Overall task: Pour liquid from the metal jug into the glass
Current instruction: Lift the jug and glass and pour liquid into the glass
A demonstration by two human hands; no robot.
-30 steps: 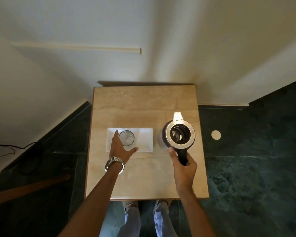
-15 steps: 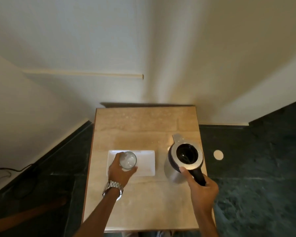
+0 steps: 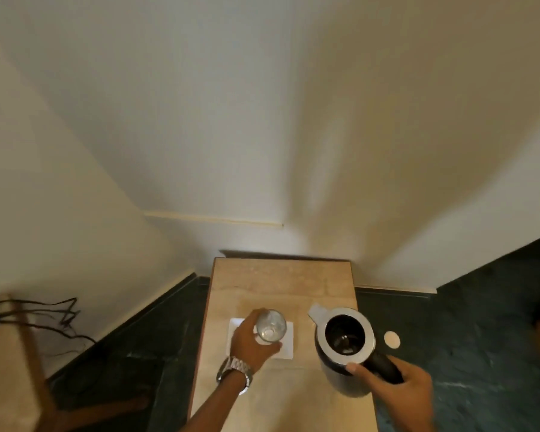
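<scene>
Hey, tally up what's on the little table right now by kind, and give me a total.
Glass: 1, held by the left hand
Metal jug: 1, handle gripped by the right hand
White tray: 1, under the glass
Total on the table: 3

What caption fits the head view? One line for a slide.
Left hand grips the glass, right hand holds the jug handle.

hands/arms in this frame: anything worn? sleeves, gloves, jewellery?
Both forearms are bare: no sleeves, no gloves in view. The left hand has a silver metal link-bracelet wristwatch on its wrist. The right hand and its wrist show nothing worn; no rings can be made out on either hand.
</scene>
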